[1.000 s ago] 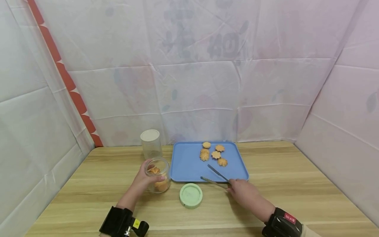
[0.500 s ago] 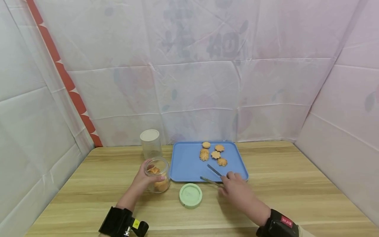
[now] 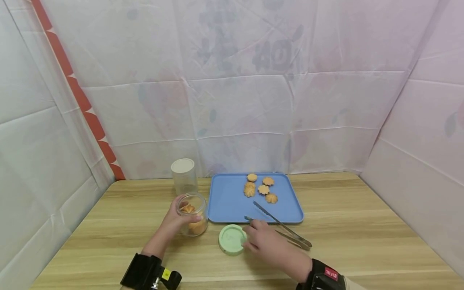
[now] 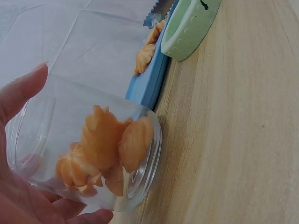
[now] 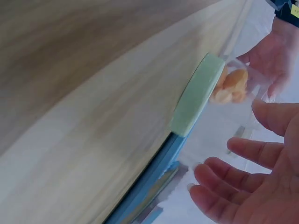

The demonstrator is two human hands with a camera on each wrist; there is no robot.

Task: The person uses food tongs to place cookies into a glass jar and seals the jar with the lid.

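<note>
My left hand point(image 3: 180, 218) grips a clear glass jar point(image 3: 193, 215) that stands open on the wooden table, just left of the blue tray point(image 3: 228, 201). Several orange cookies point(image 4: 110, 147) lie inside the jar point(image 4: 140, 186). My right hand point(image 3: 252, 233) hovers with relaxed, spread fingers point(image 5: 233, 179) at the right edge of the pale green lid point(image 3: 232, 239), which lies flat on the table; it holds nothing. Metal tongs point(image 3: 280, 228) lie loose behind that hand, their tips over the tray's front edge. Several more cookies point(image 3: 259, 187) sit at the tray's far side.
A second clear jar with a white lid point(image 3: 184, 175) stands behind the open jar near the back wall. White sheeting encloses the table on three sides. Bare wood point(image 3: 362, 217) stretches to the right of the tray.
My right hand has let go of the tongs and moved left to the green lid. The tongs now lie on the table. The left hand and jar have stayed put.
</note>
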